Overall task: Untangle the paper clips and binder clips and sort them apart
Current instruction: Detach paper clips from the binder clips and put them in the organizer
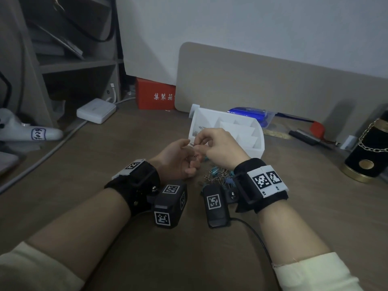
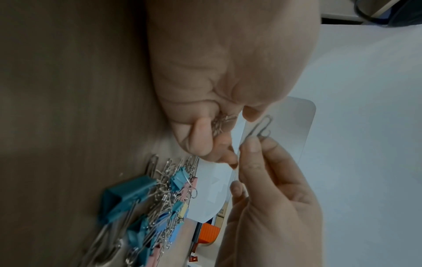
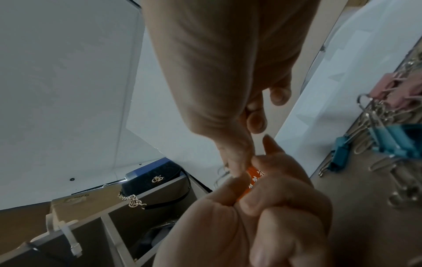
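A tangled pile of paper clips and teal, blue and pink binder clips (image 1: 218, 177) (image 2: 160, 198) (image 3: 388, 135) lies on the brown desk beneath my wrists. Above it my left hand (image 1: 190, 151) (image 2: 205, 137) curls its fingers round a small bunch of paper clips (image 2: 222, 122). My right hand (image 1: 199, 141) (image 2: 253, 142) pinches a single silver paper clip (image 2: 262, 124) between thumb and forefinger, right by the left thumb. Just behind the hands stands a white divided organizer (image 1: 258, 152) with a few paper clips (image 1: 198, 131) in its left compartment.
A red box (image 1: 155, 96) and a white adapter (image 1: 96, 111) sit at the back left, by a grey shelf unit. A beige panel (image 1: 273, 87) leans on the wall. On the right is a black tin with a gold chain (image 1: 369, 158), with tools beside it.
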### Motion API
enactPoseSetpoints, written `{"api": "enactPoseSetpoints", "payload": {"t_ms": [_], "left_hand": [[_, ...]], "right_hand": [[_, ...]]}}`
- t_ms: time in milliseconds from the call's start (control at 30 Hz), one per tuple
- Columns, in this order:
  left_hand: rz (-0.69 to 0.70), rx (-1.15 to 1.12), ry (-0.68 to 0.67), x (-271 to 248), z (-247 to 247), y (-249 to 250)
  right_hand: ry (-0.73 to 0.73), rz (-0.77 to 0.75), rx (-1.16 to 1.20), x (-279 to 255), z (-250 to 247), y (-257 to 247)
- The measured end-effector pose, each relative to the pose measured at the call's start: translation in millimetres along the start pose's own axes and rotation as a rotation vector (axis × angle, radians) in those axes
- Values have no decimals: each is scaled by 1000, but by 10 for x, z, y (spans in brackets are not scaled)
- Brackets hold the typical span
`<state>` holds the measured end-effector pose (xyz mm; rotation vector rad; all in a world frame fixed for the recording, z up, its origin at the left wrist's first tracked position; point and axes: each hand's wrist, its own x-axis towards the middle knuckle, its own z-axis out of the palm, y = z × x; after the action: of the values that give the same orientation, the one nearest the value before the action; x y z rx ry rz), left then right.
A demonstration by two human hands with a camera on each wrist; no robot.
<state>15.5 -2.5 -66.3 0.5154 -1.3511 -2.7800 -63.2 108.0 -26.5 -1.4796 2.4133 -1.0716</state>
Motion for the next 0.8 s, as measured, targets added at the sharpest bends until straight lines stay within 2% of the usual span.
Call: {"api": "enactPoseSetpoints", "payload": {"t_ms": [67, 233, 433, 633, 800], "left_hand": [[-14, 17, -36, -6, 13, 0], [21, 90, -19, 4, 33, -4], [-4, 34, 16, 40, -9, 6], [-31, 50, 1, 1, 5, 16], [-40, -7, 19, 16, 2, 7]], "right_hand": [[-33, -6, -2, -8, 10, -8], [-18, 9, -17, 15, 24, 3], [40, -3, -39, 3, -1, -19], [-9, -2, -43, -24, -90, -32], [-83, 77, -148, -48, -140, 6]]}}
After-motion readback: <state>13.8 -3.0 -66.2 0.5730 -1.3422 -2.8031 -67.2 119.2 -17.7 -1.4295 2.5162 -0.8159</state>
